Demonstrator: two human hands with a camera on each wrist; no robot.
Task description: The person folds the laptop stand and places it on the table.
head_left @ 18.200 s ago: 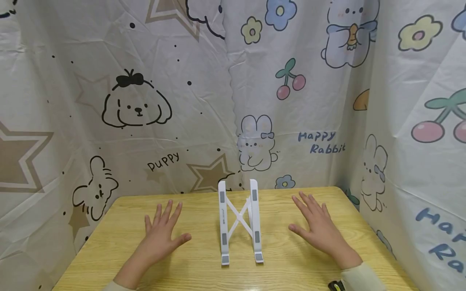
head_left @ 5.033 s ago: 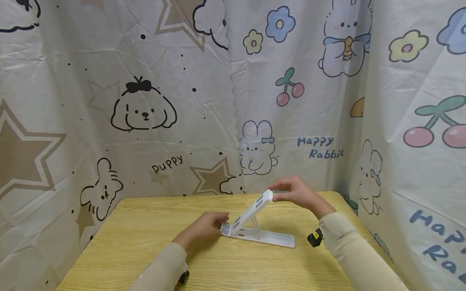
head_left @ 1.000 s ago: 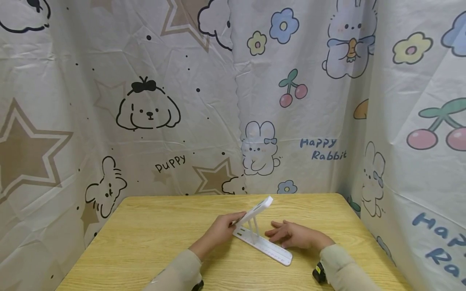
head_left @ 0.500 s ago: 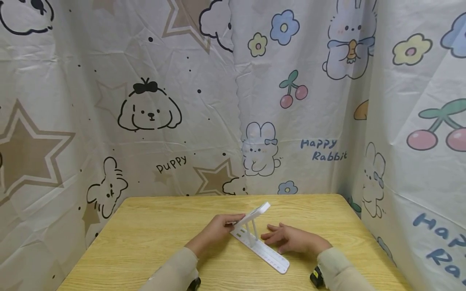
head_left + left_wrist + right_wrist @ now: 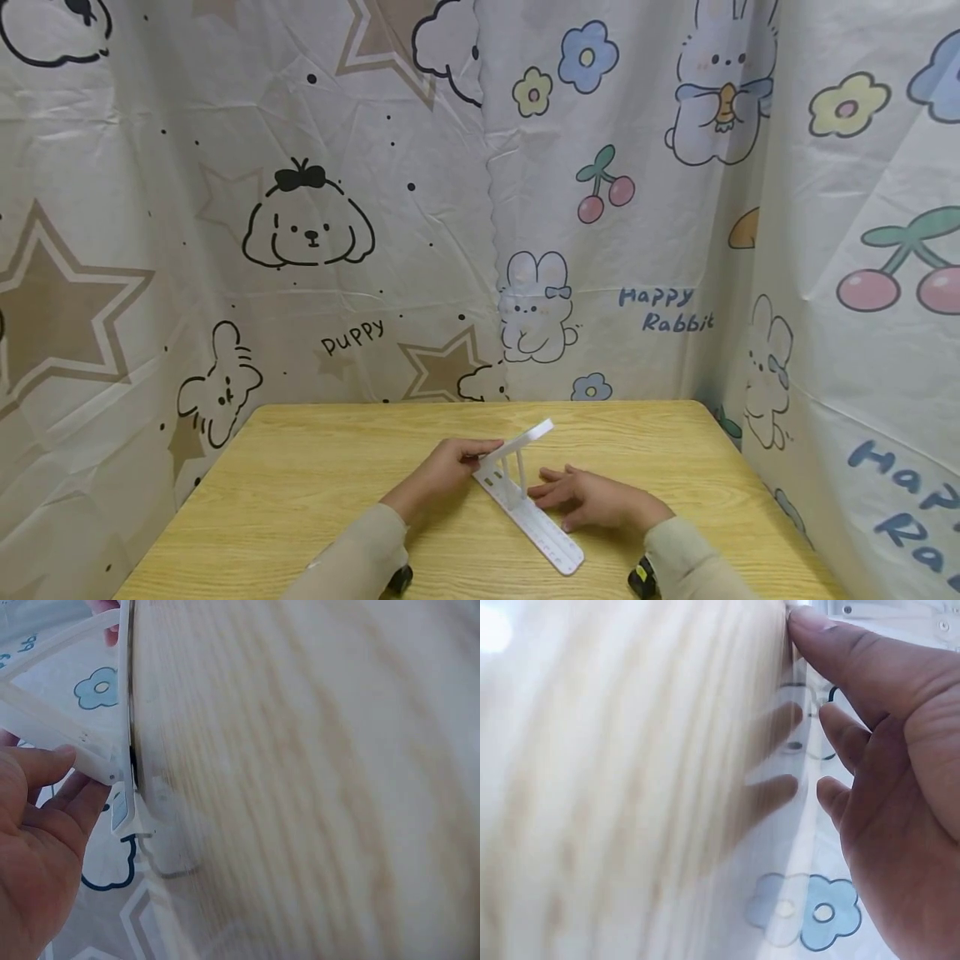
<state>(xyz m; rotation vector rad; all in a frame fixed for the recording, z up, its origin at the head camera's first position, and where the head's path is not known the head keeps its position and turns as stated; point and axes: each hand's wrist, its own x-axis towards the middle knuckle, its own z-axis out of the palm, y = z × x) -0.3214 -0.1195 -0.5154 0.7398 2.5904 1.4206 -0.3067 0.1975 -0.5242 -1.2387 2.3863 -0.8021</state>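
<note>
A white folding laptop stand (image 5: pixel 542 532) rests on the table in the head view, seen from its side. Its upper rail slants up to the right above the flat base, propped by thin struts. My left hand (image 5: pixel 441 473) grips the low hinged end; the left wrist view shows thumb and fingers (image 5: pixel 56 763) pinching the white rail near its pivot. Beside the base, my right hand (image 5: pixel 596 500) lies low over the table, fingers loosely bent. Its fingertips reach the strut area; whether they touch the stand cannot be told. The right wrist view shows its thumb (image 5: pixel 821 622) near the tabletop.
The wood-grain table (image 5: pixel 330 475) extends around the stand. Printed curtains (image 5: pixel 420 250) hang close behind and at both sides. Black wrist devices (image 5: pixel 642 577) sit below each sleeve.
Earlier the stand faced me untouched; later my right hand held its top end. Over the last second the stand has turned, its base's near end swinging towards me, and my right hand has followed leftward.
</note>
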